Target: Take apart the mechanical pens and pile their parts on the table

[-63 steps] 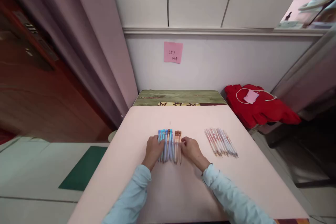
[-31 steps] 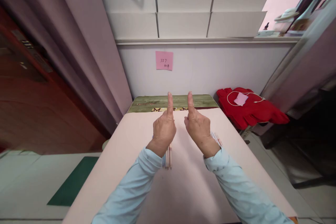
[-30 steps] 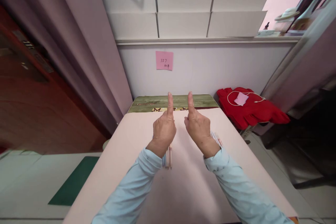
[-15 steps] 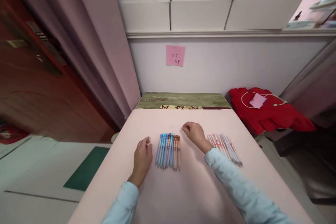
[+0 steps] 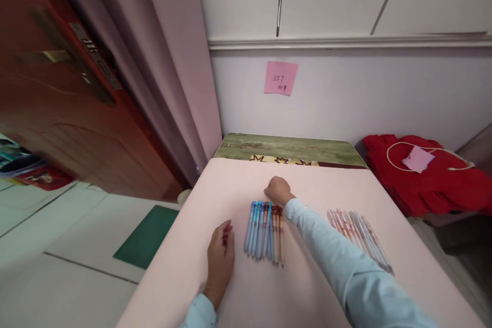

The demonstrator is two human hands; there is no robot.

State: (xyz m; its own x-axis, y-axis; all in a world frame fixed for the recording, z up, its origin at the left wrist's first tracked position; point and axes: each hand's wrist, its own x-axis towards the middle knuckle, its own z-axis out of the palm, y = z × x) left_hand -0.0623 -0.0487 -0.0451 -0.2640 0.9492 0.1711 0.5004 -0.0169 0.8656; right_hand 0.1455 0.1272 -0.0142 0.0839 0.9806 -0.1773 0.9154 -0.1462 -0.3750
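A row of blue and brown pens (image 5: 264, 229) lies side by side in the middle of the pink table (image 5: 246, 184). My right hand (image 5: 278, 190) reaches across to the far ends of these pens, fingers curled down onto their tops. My left hand (image 5: 220, 256) rests on the table just left of the row, fingers loosely bent, holding nothing. A second row of pink and white pens (image 5: 359, 233) lies to the right, beyond my right sleeve.
A green patterned surface (image 5: 288, 147) adjoins the table's far edge. A red cloth (image 5: 426, 184) with a white cable and pink note lies at right. A pink sticky note (image 5: 280, 78) hangs on the wall. A wooden door (image 5: 57, 102) and green mat (image 5: 148, 236) are left.
Both hands came down from pointing upward. My right hand moved left to the tops of the blue and brown pens. My left hand settled on the table. The camera turned left.
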